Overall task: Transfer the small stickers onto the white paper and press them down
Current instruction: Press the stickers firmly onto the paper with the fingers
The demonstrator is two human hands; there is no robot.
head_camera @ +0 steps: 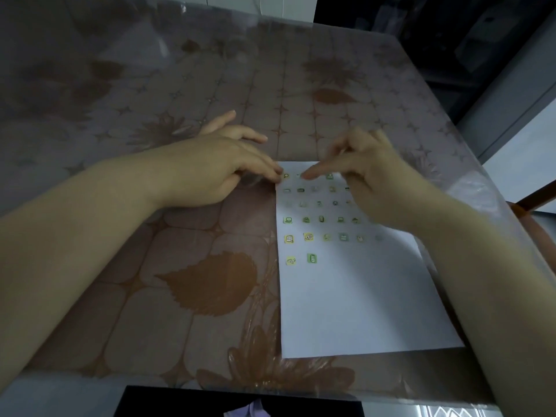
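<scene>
A white paper (355,296) lies on the table at the right, with several rows of small green and yellow stickers (312,258) on its upper half. My left hand (222,164) lies flat, its straight fingertips resting on the paper's top left corner beside a magnifier sticker (286,176). My right hand (379,182) reaches over the top right of the paper. Its index finger is stretched out and presses on a sticker (298,175) in the top row. Its other fingers are lifted and blurred, and it hides the right ends of the upper rows.
The table (180,266) has a brown leaf-pattern cloth under a clear plastic cover. Its right edge (469,164) runs close to the paper. A black object (210,401) sits at the near edge. The lower half of the paper carries no stickers.
</scene>
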